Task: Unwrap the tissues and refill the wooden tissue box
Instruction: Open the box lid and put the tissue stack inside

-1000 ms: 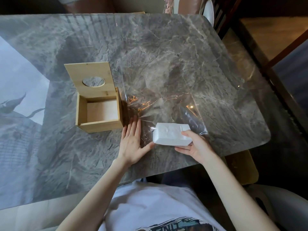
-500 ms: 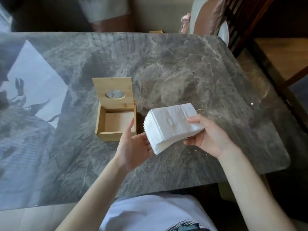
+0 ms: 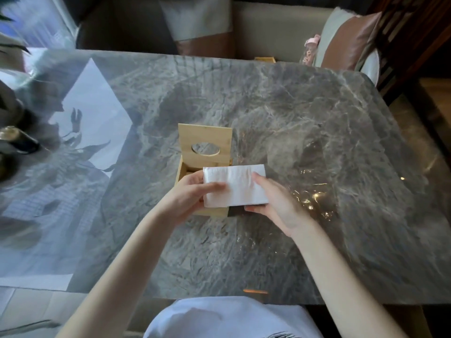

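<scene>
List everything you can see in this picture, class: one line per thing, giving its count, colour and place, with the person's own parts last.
wooden tissue box: one, light wood, table centre, lid raised with an oval hole
tissue stack: one, white, held over the box
clear wrapper: one, transparent, on the table right of the box
table: one, grey marble
cushions: two, brown and cream, on seating beyond the table
dark object: one, table's left edge, too blurred to identify
left hand: one, gripping the stack's left end
right hand: one, gripping the stack's right end
</scene>
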